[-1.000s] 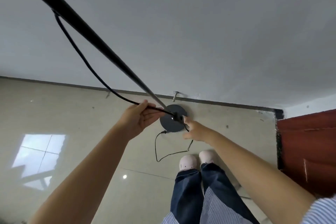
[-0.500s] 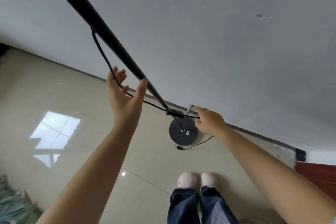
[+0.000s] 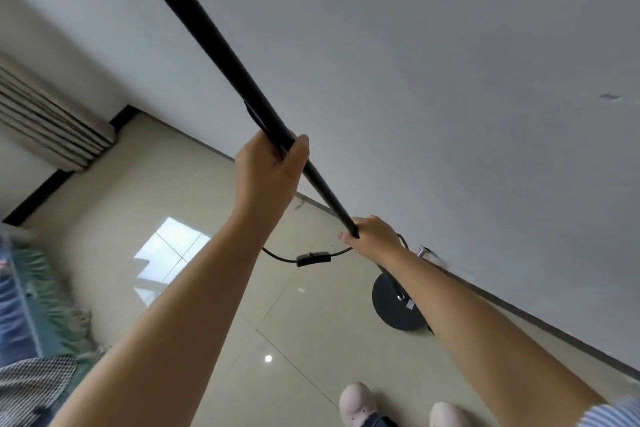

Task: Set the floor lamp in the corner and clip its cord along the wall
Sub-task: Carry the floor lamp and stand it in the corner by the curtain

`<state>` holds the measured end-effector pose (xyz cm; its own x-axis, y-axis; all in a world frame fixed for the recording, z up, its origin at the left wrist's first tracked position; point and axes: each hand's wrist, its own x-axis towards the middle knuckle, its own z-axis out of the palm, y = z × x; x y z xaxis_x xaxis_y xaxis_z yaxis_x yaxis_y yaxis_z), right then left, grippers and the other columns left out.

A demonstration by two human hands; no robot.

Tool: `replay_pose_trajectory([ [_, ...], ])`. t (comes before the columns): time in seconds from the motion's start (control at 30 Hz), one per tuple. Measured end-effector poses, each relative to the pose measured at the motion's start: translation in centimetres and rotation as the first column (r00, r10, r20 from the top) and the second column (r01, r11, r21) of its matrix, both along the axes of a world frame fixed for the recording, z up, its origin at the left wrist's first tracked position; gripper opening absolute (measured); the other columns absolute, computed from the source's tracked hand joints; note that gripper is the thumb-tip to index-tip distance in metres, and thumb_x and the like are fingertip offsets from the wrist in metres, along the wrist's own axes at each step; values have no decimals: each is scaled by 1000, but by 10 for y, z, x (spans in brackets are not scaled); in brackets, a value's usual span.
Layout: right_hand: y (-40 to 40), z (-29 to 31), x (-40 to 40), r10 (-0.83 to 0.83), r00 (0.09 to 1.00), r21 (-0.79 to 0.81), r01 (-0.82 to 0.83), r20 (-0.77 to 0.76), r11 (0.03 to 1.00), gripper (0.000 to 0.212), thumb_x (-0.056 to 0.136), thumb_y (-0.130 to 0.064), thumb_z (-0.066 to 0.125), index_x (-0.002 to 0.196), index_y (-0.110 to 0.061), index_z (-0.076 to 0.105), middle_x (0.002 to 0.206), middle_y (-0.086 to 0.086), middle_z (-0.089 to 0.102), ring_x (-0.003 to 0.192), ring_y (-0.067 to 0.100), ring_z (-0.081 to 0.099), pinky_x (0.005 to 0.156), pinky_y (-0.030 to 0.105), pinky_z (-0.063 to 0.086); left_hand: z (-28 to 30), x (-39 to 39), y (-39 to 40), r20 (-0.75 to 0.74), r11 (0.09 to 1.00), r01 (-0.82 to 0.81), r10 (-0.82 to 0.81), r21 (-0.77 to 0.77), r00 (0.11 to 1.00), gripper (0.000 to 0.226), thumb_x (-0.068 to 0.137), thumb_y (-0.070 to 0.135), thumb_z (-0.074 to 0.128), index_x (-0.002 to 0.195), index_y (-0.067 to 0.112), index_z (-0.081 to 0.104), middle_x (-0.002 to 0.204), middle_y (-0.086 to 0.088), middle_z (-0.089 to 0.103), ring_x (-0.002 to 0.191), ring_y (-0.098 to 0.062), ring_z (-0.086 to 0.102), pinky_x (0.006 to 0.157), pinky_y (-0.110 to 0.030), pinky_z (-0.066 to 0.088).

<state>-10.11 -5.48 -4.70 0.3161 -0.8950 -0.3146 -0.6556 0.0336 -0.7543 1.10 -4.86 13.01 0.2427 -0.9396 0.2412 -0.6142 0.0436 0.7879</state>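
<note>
Soft daylight, window glare on floor [image 3: 166, 253], wide-angle edge blur

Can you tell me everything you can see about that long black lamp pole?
The lamp pole is thin, black and smooth, probably metal. It slants from the top of the picture down to a round dark base on the floor by the wall. The left hand grips it higher, the right hand lower.

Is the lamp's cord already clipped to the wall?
No: the cord with its inline switch hangs loose in the air between the forearms, away from the wall.
</note>
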Motion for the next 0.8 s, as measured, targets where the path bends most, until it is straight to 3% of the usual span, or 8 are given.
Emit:
replay_pose_trajectory([
  [0.1, 5, 5, 31, -38, 999, -14, 38, 15, 999, 29, 89, -32, 44, 68, -13, 49, 59, 2, 47, 65, 25, 46, 48, 28, 29, 7, 27, 6, 26, 997, -71, 71, -6, 997, 27, 74, 28, 45, 49, 17, 47, 61, -15, 57, 52, -22, 49, 54, -35, 43],
  [0.17, 8, 8, 52, -14, 1000, -22, 14, -20, 1000, 31, 89, -26, 43, 65, -8, 50, 62, 6, 50, 63, 27, 47, 48, 29, 28, 9, 52, 14, 39, 995, -103, 103, 4, 994, 29, 75, 27, 45, 54, 8, 53, 59, -14, 58, 51, -23, 49, 55, -36, 44],
  [0.27, 16, 12, 85, 36, 996, -11, -37, -81, 999, 41, 87, -22, 43, 48, -17, 33, 51, 0, 39, 58, 25, 42, 44, 27, 25, 9, 94, 28, -27, 991, -135, 136, 23, 990, 27, 81, 18, 49, 55, 22, 49, 57, -2, 59, 50, -19, 50, 59, -37, 46],
  [0.33, 20, 19, 111, 82, 986, -18, -86, -144, 996, 43, 86, -22, 44, 46, -19, 28, 48, -2, 36, 51, 22, 39, 43, 26, 23, 10, 128, 36, -61, 990, -141, 142, 20, 988, 33, 83, 14, 50, 54, 29, 45, 58, -3, 59, 47, -14, 50, 56, -35, 47],
  [0.43, 24, 37, 159, 174, 963, -45, -187, -207, 981, 44, 86, -22, 44, 45, -20, 28, 48, -3, 35, 44, 14, 33, 42, 26, 22, 19, 195, 42, -140, 989, -150, 148, 2, 979, 35, 85, 9, 50, 55, 24, 45, 55, 2, 58, 35, 2, 49, 43, -16, 46],
  [0.57, 27, 68, 241, 276, 910, -140, -331, -310, 933, 49, 87, -24, 43, 43, -20, 22, 44, -3, 30, 48, 22, 34, 42, 25, 20, 40, 297, 48, -216, 984, -177, 174, 2, 961, 33, 86, 8, 49, 56, 20, 46, 55, 5, 60, 31, 4, 48, 36, -5, 41],
  [0.8, 17, 112, 379, 454, 773, -94, -544, -444, 834, 47, 86, -25, 46, 45, -21, 23, 47, -2, 33, 53, 24, 38, 47, 27, 27, 66, 450, 52, -300, 969, -246, 229, -20, 926, 32, 87, 6, 46, 58, 19, 43, 57, 0, 59, 29, 3, 47, 37, -10, 41],
])
